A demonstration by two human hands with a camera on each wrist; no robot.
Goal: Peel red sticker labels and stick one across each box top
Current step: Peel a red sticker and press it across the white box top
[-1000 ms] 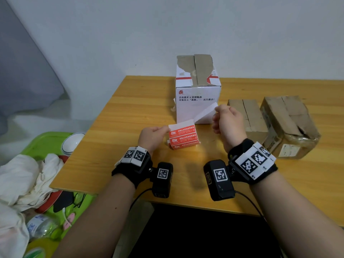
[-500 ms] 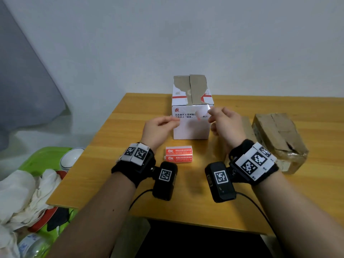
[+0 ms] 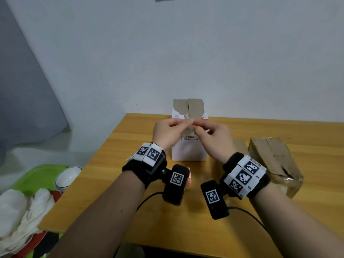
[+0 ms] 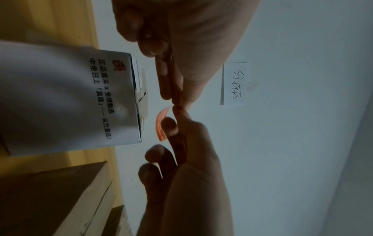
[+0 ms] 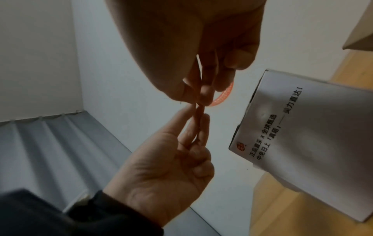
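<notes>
Both hands are raised in front of the white box [image 3: 188, 151], whose brown top flaps [image 3: 188, 108] are closed. My left hand [image 3: 189, 122] and right hand [image 3: 195, 127] meet fingertip to fingertip and pinch one small red sticker [image 3: 197, 124] between them. In the left wrist view the red sticker [image 4: 161, 126] curls toward the white box [image 4: 70, 99] beside the right hand's fingers [image 4: 169, 126]. The right wrist view shows the sticker [image 5: 222, 97] bent under my right fingers [image 5: 207, 92], with the left hand [image 5: 198, 115] pinching its end from below. The sticker stack [image 3: 188, 178] lies on the table, mostly hidden by the left wrist camera.
Two brown cardboard boxes stand right of the white one: a taped one [image 3: 273, 161] and a lower one [image 3: 240, 146] behind my right hand. The wooden table [image 3: 130, 211] ends close to me. Off its left edge are a green tray [image 3: 37, 179], a bowl [image 3: 68, 177] and white cloth [image 3: 18, 211].
The sticker stack has gone from my left hand to the table. Both hands rose in front of the white box and closed together on a single sticker. The head view tilted up.
</notes>
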